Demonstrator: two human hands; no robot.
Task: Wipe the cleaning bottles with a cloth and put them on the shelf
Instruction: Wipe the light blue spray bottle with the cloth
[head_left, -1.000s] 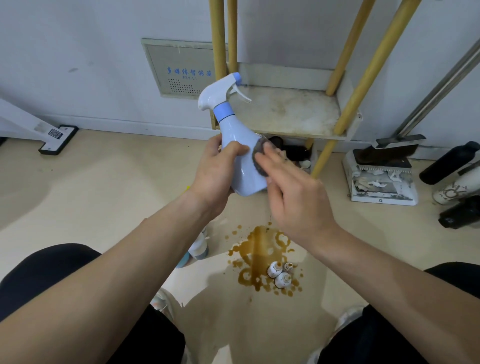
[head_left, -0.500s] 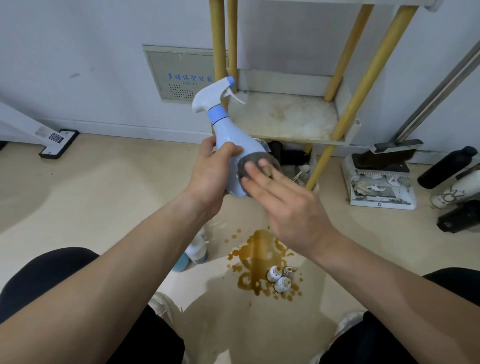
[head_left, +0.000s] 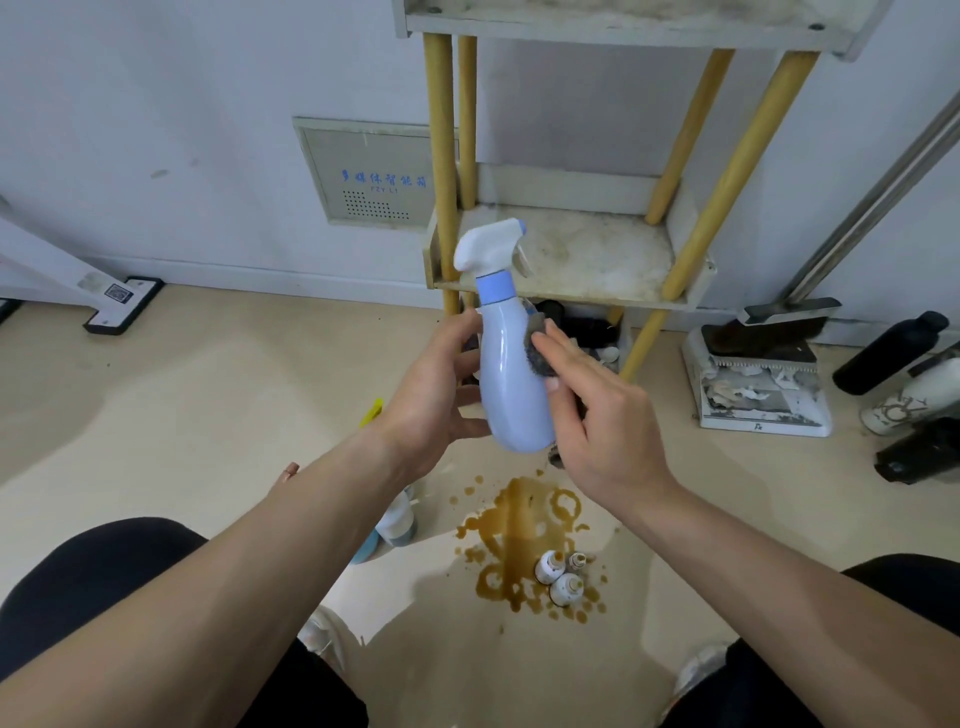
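Over the floor, just in front of the shelf, both hands are meeting on one spray bottle. Left hand is gripping it from the left side, thumb up near the neck and fingers curling round the lower body, so the bottle is hanging in the air, roughly upright, with its white trigger head showing in front of the shelf's stained lower board. Right hand is pressing a grey cloth against the bottle's right side. Its fingers are lying fairly straight over the cloth, the thumb tip is touching the bottle just below it, and a dark bit of cloth is poking out under the palm. So neither hand is free: one is clamping the bottle, the other is holding the cloth onto it. The bottle isn't touching the shelf. Down below, a brown spill is sitting under the hands, with three small bottles standing in it. Another bottle is peeking out from under the left forearm.
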